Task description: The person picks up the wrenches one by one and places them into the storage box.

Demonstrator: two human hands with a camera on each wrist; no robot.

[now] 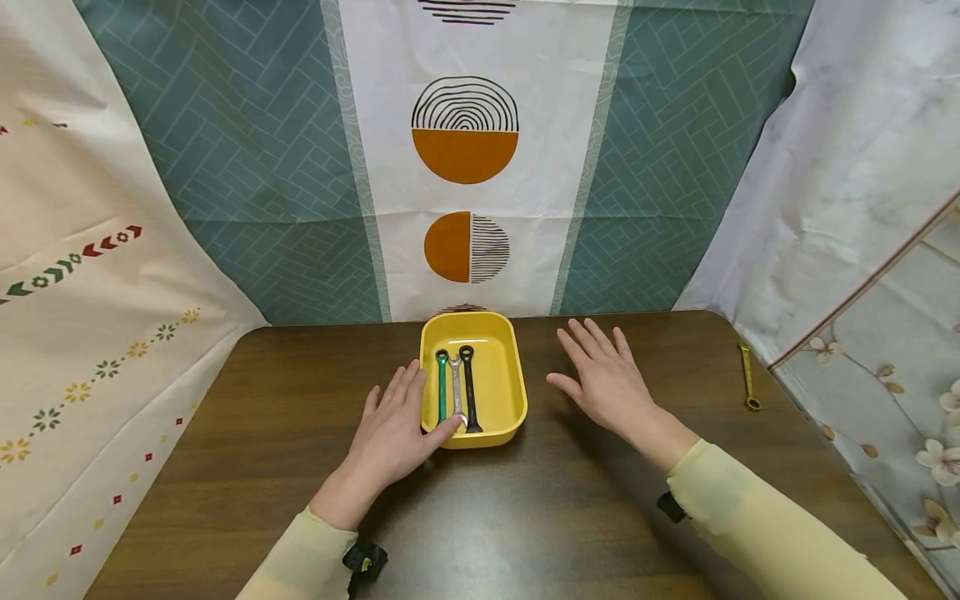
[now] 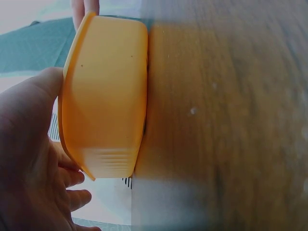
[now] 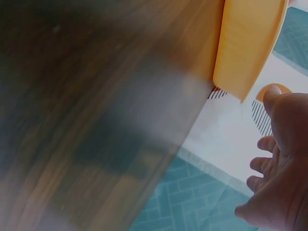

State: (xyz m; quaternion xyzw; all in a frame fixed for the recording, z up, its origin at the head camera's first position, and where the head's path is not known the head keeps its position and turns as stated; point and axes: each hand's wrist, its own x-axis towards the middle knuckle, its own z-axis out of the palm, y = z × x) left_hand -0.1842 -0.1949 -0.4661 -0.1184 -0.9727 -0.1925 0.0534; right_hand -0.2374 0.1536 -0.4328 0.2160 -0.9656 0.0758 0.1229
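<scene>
A yellow plastic tray (image 1: pixel 504 392) stands on the table by its far edge. Inside it, side by side, lie a green wrench (image 1: pixel 442 387), a silver wrench (image 1: pixel 456 387) and a black wrench (image 1: pixel 469 387). My left hand (image 1: pixel 393 433) is at the tray's left side, fingers straight and thumb over the near left corner. From the left wrist, the thumb (image 2: pixel 48 82) appears against the tray's rim (image 2: pixel 65 115). To the right of the tray my right hand (image 1: pixel 606 385) hovers with spread fingers, apart from the tray and holding nothing.
A gold-coloured wrench (image 1: pixel 748 379) lies near the right edge of the brown wooden table (image 1: pixel 300 367). Behind the table hangs a patterned curtain (image 1: pixel 465 192). Pale cloths drape the left side (image 1: pixel 90 333) and the right side (image 1: pixel 862 167).
</scene>
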